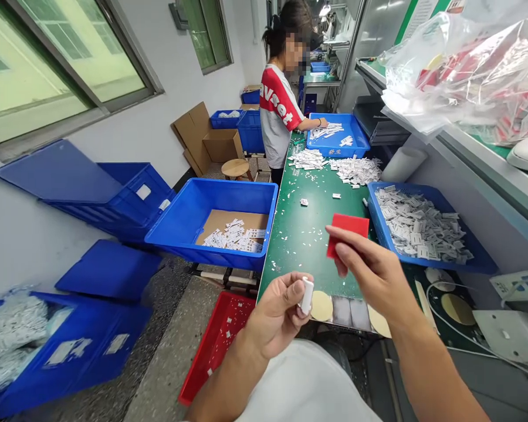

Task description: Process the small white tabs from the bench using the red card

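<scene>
Between the thumb and fingers of my left hand [286,305] is a small white plastic part [307,295], held upright near the table's front edge. My right hand [369,264] pinches a flat red square block [351,227] between thumb and fingers, above the green tabletop [290,246]. The two hands are apart, and the red block does not touch the white part. Farther up the table lie a small white piece [304,202] and another white piece [337,196], among many tiny white scraps.
A blue tray [479,264] heaped with white parts stands at right. Left of the table is a blue bin [211,258] with white strips; below it sits a red tray [198,363]. A co-worker [279,117] reaches into a far blue tray [361,138]. A shelf [462,149] overhangs the right side.
</scene>
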### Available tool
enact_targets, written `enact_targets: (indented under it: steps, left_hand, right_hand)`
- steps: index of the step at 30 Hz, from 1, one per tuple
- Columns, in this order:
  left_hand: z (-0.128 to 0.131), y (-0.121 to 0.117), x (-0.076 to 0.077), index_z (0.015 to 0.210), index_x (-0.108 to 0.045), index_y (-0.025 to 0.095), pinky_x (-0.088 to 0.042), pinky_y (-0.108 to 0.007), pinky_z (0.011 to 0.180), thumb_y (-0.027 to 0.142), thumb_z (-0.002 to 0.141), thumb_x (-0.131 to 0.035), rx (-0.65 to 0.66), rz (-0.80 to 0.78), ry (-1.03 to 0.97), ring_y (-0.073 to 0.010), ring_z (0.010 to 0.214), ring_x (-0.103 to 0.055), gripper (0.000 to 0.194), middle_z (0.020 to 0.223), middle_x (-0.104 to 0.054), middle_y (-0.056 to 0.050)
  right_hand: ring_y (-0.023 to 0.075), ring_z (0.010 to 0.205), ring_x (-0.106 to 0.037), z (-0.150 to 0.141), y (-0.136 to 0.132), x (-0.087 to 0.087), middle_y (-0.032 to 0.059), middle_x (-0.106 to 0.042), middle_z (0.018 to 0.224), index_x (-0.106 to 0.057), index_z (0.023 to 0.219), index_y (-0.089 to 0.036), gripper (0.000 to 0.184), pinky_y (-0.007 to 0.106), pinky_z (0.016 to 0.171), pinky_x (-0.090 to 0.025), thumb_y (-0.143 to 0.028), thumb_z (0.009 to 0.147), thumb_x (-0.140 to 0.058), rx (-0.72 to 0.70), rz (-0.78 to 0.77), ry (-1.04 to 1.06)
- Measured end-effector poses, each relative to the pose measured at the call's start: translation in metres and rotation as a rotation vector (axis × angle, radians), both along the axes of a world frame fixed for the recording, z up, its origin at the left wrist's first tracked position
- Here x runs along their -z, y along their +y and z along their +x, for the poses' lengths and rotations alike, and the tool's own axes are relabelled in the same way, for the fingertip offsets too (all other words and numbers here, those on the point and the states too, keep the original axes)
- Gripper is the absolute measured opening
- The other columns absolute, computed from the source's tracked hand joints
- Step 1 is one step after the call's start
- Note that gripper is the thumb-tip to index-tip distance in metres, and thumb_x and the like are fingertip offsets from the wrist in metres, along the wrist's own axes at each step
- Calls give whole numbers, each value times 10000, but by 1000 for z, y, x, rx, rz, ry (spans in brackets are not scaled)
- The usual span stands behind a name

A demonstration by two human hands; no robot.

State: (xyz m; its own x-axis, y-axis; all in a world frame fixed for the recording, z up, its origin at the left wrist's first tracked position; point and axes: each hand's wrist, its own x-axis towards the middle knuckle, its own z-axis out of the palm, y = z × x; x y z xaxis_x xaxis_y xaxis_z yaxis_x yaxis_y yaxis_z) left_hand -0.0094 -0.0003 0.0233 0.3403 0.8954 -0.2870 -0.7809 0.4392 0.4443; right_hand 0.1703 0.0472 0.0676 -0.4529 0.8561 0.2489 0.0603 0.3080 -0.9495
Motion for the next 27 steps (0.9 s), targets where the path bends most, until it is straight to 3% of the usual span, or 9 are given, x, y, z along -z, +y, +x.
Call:
enact_targets:
  steps: [3,7,8,11,14,19,24,25,27]
  left_hand:
    - [-2,-3,0,843,-635,164,-358,-127,427,393,627,-922,-85,99,70,-45,464,-500,425,570,-571,46]
    - [-9,-8,-9,689,-628,193,-475,-198,572,334,550,-960,-373,417,289,-122,626,-603,386,561,-590,29]
    - [-11,-9,-12,703,-650,199,-494,-215,620,273,579,-949,-469,457,406,-128,663,-615,332,605,-623,18]
    - [-14,-11,-14,758,-672,214,-550,-302,764,86,644,-882,-683,510,710,-167,767,-676,271,763,-705,-8]
    - [-13,-9,-7,820,-655,245,-545,-428,932,-14,649,-834,-795,634,792,-221,924,-710,358,826,-727,4]
    - [-8,-2,4,888,-690,273,-548,-392,920,-83,673,-772,-903,796,1047,-201,942,-698,425,839,-749,7]
    - [-2,-4,4,989,-632,288,-601,-460,848,-38,691,-786,-951,754,890,-254,936,-748,468,923,-789,12]
    - [-1,-5,4,1006,-606,298,-607,-469,834,-26,681,-802,-961,754,848,-263,938,-753,499,949,-794,17]
    - [1,-7,6,993,-551,307,-610,-482,825,-51,618,-834,-1007,731,827,-259,892,-763,591,933,-799,40]
  right_hand:
    - [110,577,-582,-4,0,3,6,-677,720,-703,1264,-237,313,225,552,-484,-312,986,-580,-170,-44,-12]
    - [116,640,-565,-3,1,10,-6,-656,725,-675,1298,-258,345,242,638,-490,-333,965,-626,318,-121,43]
    - [116,622,-554,-3,-2,12,-6,-654,716,-663,1316,-260,368,240,608,-482,-351,961,-632,339,-170,88]
    - [120,588,-575,-5,-15,16,47,-730,817,-678,1298,-263,358,240,523,-474,-391,973,-603,192,-335,195]
    - [109,556,-600,-13,-29,17,75,-768,914,-722,1223,-296,279,241,513,-503,-346,984,-588,36,-390,341]
    - [110,573,-603,-24,-42,8,24,-723,726,-722,1203,-373,265,179,435,-429,-299,977,-606,-55,-398,585]
    - [143,572,-646,-32,-55,-5,18,-702,701,-708,1251,-328,320,269,571,-544,-369,936,-665,-202,-466,474]
    - [150,576,-643,-34,-53,-4,31,-708,730,-695,1280,-296,377,275,568,-544,-392,915,-690,-178,-447,407]
    - [156,642,-644,-36,-45,1,49,-722,810,-666,1324,-265,452,270,599,-546,-400,895,-712,60,-343,293]
